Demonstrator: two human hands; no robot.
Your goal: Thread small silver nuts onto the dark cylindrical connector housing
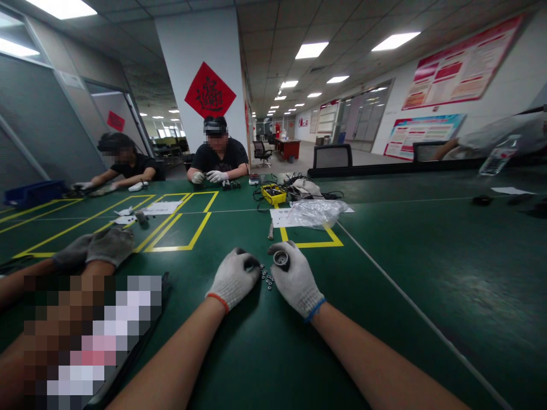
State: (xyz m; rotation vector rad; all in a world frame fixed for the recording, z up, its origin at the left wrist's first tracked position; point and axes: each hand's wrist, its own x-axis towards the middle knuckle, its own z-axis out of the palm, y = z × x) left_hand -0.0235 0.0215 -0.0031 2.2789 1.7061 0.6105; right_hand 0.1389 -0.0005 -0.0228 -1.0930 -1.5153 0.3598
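Observation:
My right hand, in a white knit glove with a blue cuff, is wrapped around a round metal part. The part's hollow, ringed end faces up. To its left, my left hand wears a similar glove with an orange cuff. Its fingers are curled, with thumb and fingertips close together at the edge of a small pile of metal nuts. Whatever those fingertips may pinch is too small to make out. The nuts lie loose on the green table between both hands.
Beyond my hands lie a small metal tool, a clear plastic bag and a yellow box among black cables. A co-worker's grey-gloved hands rest at left. Two other people sit across the table. A bottle stands far right.

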